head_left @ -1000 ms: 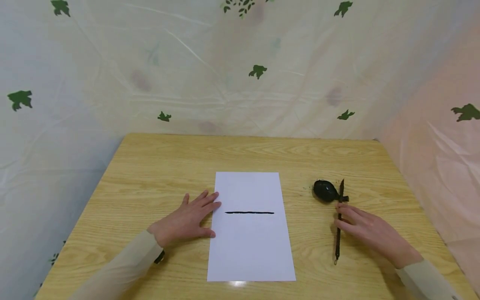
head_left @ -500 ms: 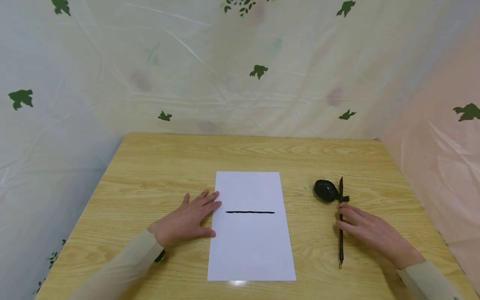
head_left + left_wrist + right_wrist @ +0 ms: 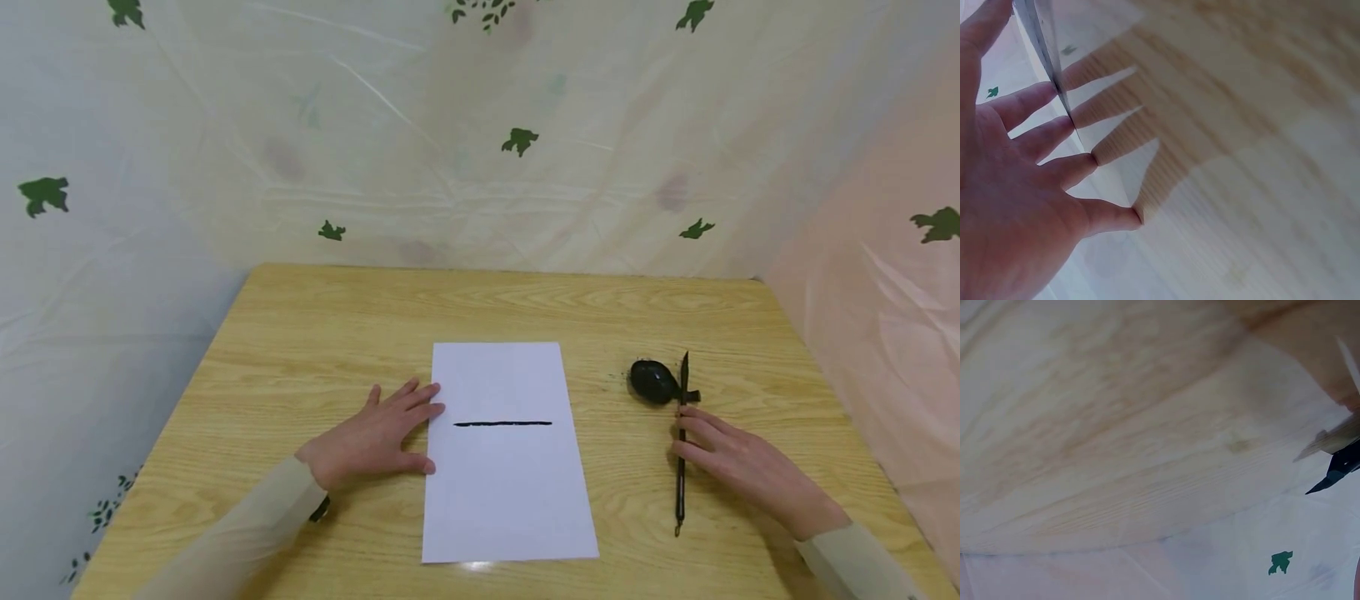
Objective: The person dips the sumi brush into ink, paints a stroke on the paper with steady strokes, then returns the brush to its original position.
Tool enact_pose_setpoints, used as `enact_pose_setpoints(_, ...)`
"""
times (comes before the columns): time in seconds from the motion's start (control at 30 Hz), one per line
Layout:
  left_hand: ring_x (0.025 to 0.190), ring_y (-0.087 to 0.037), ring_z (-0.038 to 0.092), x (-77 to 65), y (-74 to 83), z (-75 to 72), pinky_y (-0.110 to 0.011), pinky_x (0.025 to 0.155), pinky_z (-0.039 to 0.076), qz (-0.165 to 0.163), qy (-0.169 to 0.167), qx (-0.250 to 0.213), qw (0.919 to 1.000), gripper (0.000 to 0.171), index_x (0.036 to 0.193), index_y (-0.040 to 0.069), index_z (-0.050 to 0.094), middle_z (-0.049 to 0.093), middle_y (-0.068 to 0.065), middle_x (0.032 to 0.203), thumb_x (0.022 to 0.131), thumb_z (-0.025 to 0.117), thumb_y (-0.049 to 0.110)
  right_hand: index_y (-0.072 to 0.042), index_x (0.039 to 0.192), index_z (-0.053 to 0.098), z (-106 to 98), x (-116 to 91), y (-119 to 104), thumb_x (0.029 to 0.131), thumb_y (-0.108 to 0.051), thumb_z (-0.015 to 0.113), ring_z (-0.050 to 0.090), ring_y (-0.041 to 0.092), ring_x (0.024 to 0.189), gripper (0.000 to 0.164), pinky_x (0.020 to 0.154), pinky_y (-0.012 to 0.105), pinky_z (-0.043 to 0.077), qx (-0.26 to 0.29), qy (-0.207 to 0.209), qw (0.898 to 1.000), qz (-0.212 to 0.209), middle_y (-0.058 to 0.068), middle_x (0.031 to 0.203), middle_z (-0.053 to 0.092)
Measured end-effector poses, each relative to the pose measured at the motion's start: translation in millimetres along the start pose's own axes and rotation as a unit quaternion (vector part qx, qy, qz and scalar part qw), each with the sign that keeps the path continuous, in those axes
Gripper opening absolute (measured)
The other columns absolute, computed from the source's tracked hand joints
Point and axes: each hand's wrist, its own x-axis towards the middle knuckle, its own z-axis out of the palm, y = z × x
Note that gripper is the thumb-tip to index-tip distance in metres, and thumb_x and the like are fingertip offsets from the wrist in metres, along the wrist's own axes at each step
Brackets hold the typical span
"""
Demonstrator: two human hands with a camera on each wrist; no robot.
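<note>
My left hand (image 3: 367,446) lies with fingers spread; its fingertips and thumb rest on the left edge of a white sheet of paper (image 3: 502,500). A single horizontal black stroke (image 3: 502,424) crosses the sheet. In the left wrist view the spread fingers of this hand (image 3: 1029,187) touch down along the paper's edge. To the right, my right hand (image 3: 735,462) pinches a dark writing brush (image 3: 681,492), its pointed tip facing away from me. The brush crosses the narrow end of a glossy black rounded dish (image 3: 653,382). In the right wrist view the dark brush tip (image 3: 1329,481) shows.
Everything lies on a wood-grain table (image 3: 300,325). Small dark specks surround the rounded dish. Behind the table hangs a pale sheet (image 3: 420,167) with green bird prints, and similar sheeting (image 3: 885,308) stands along the right side.
The brush's rear end has swung slightly right and its tip a little farther away. The paper's near end has shifted slightly right. Both hands stay nearly in place.
</note>
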Motion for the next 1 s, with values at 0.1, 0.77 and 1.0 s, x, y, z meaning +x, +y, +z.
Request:
enact_pose_setpoints(0.1, 0.158, -0.034, 0.011, 0.5, 0.4, -0.1, -0.076, 0.115, 0.01, -0.003, 0.001, -0.002, 1.0, 0.084, 0.158, 0.014, 0.045, 0.024, -0.005, 0.171, 0.095, 0.061, 0.067, -0.012, 0.118, 0.066, -1, -1, -1, 0.113, -0.013, -0.001, 0.057, 0.039, 0.124, 0.067, 0.083, 0.048, 0.058, -0.007, -0.001, 1.0, 0.002, 0.017, 0.129, 0.061)
enact_pose_setpoints(0.77, 0.152, -0.033, 0.029, 3.9, 0.9, 1.2, -0.08, 0.108, 0.024, 0.013, 0.04, 0.023, 0.9988, 0.06, 0.15, 0.011, 0.055, 0.033, -0.012, 0.163, 0.103, 0.061, 0.048, -0.006, 0.122, 0.068, -4, -2, -3, 0.116, -0.026, 0.013, 0.055, 0.039, 0.125, 0.059, 0.125, 0.028, 0.009, 0.024, 0.046, 0.998, 0.033, 0.017, 0.131, 0.064)
enact_pose_setpoints(1.0, 0.147, -0.032, 0.037, 5.5, 0.2, 2.4, -0.081, 0.102, 0.032, 0.028, 0.064, 0.033, 0.997, 0.056, 0.145, 0.008, 0.055, 0.044, -0.011, 0.152, 0.102, 0.066, 0.042, -0.002, 0.111, 0.072, -9, 17, -8, 0.113, -0.032, 0.034, 0.062, 0.043, 0.116, 0.048, 0.122, 0.023, 0.019, 0.058, 0.146, 0.985, 0.069, 0.019, 0.121, 0.069)
